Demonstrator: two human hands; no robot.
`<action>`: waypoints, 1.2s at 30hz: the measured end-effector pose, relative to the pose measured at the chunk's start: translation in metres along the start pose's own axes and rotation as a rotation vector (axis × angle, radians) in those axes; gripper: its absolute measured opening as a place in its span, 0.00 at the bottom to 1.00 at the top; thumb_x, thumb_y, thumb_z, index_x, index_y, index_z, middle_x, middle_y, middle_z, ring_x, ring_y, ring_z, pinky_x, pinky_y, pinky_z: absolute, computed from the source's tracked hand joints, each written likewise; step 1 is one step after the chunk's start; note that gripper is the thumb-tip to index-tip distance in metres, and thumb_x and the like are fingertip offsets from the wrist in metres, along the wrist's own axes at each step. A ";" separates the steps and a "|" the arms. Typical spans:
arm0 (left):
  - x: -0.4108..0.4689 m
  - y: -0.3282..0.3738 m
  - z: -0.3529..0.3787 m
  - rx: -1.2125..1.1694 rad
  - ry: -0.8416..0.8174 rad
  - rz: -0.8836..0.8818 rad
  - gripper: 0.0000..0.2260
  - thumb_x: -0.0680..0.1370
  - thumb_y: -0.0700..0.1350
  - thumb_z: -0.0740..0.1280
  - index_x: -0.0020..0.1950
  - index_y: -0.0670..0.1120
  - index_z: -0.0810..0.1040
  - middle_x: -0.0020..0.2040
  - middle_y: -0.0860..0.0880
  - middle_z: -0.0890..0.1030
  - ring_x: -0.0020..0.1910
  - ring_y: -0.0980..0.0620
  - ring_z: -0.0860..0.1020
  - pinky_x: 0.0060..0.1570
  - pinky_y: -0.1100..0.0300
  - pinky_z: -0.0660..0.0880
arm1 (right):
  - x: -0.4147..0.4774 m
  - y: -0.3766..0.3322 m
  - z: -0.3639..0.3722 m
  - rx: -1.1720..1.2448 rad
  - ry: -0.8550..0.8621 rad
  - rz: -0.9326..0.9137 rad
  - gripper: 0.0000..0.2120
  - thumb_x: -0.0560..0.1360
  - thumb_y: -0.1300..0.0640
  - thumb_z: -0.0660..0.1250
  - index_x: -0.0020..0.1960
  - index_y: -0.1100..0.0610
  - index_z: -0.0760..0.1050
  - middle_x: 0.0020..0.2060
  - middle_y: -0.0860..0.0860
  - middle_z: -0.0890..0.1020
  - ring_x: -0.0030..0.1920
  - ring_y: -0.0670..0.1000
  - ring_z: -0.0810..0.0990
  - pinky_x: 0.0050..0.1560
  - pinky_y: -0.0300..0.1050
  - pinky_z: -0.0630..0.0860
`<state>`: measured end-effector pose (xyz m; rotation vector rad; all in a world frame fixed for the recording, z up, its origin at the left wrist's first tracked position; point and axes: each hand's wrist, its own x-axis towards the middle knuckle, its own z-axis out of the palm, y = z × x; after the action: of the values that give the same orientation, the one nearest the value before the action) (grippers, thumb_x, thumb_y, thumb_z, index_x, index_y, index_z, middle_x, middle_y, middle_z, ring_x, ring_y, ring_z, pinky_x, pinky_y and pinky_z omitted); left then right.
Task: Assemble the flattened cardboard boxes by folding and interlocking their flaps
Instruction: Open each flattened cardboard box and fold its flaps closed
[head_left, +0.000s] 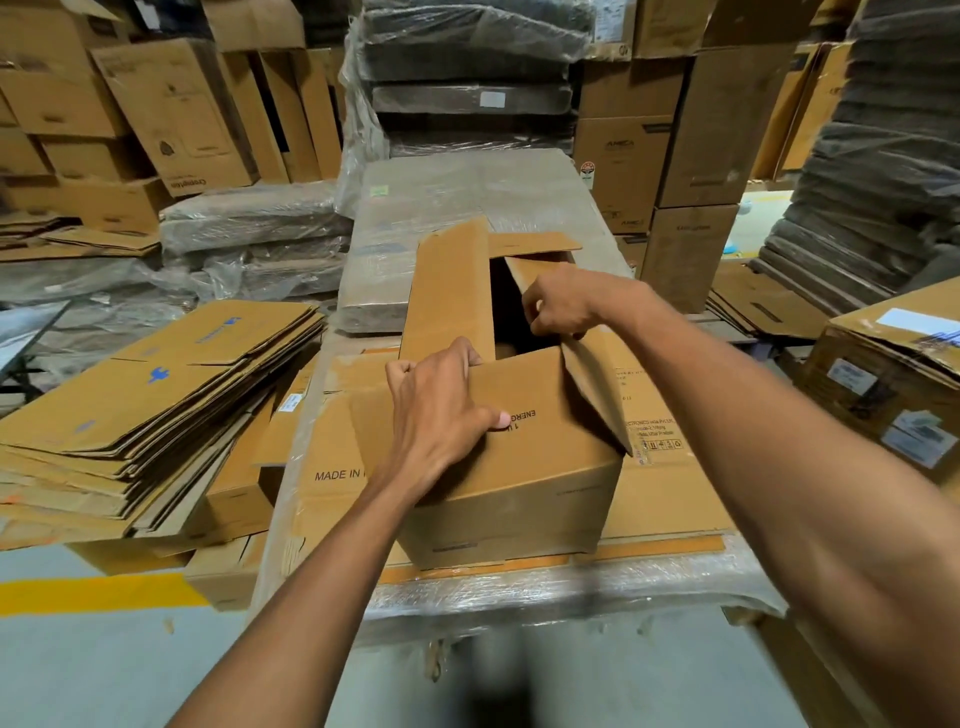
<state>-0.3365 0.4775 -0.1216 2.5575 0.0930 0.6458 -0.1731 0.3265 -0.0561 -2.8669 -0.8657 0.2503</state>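
Left hand (441, 410), right hand (561, 301) grip flaps (540, 374) | brown box (519, 488) half-open

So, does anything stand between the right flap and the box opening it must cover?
Nothing visible does. The right hand holds the right flap beside the dark opening; only the left hand grips the near flap at its edge there.
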 end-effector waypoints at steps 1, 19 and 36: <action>-0.009 0.003 -0.003 0.022 0.053 0.043 0.25 0.63 0.58 0.82 0.48 0.51 0.72 0.40 0.57 0.77 0.41 0.54 0.71 0.48 0.54 0.58 | -0.001 0.004 -0.004 0.008 0.000 -0.013 0.03 0.80 0.57 0.68 0.49 0.53 0.80 0.47 0.52 0.79 0.45 0.53 0.81 0.38 0.43 0.80; -0.081 0.023 -0.014 0.158 -0.796 0.079 0.34 0.76 0.63 0.70 0.77 0.53 0.63 0.77 0.50 0.68 0.74 0.47 0.66 0.70 0.55 0.65 | -0.006 -0.020 0.090 -0.239 -0.053 -0.042 0.17 0.83 0.46 0.61 0.60 0.57 0.78 0.50 0.54 0.80 0.47 0.57 0.78 0.48 0.48 0.75; -0.098 -0.044 0.094 0.465 -0.204 0.247 0.37 0.72 0.61 0.75 0.72 0.39 0.73 0.66 0.42 0.79 0.66 0.44 0.76 0.71 0.47 0.69 | -0.097 0.004 0.161 0.008 0.117 -0.087 0.45 0.71 0.31 0.69 0.82 0.38 0.53 0.84 0.46 0.51 0.83 0.52 0.47 0.81 0.58 0.42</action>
<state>-0.3776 0.4553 -0.2567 3.1031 -0.1643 0.4893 -0.2821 0.2827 -0.2022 -2.7954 -0.9607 0.0751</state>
